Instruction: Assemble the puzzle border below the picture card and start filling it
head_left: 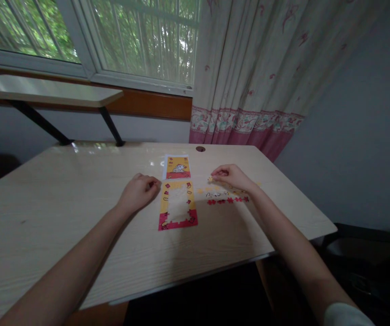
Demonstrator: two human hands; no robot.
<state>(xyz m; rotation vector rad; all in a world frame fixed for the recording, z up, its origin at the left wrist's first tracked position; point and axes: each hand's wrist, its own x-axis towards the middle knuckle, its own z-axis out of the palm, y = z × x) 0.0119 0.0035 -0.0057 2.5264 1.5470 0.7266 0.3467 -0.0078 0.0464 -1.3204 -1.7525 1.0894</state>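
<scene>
My right hand [231,176] pinches a small yellowish puzzle piece [210,179] just above the table, right of the puzzle. My left hand [139,192] rests on the table with fingers curled, beside the upper left corner of the puzzle border [177,224]. What its fingers hold, if anything, cannot be made out. The border is yellow above and red below, with bare tabletop inside it. Directly behind it lies a picture card [177,167] of a white animal on yellow and red. Loose red puzzle pieces [228,200] lie in a row, with white and yellow ones behind, partly under my right hand.
The pale wooden table [79,181] has a round cable hole [200,149] near its back edge. A raised shelf [52,90] on black legs stands at the back left. A curtain [242,90] hangs behind, and a dark chair [368,258] is at the right.
</scene>
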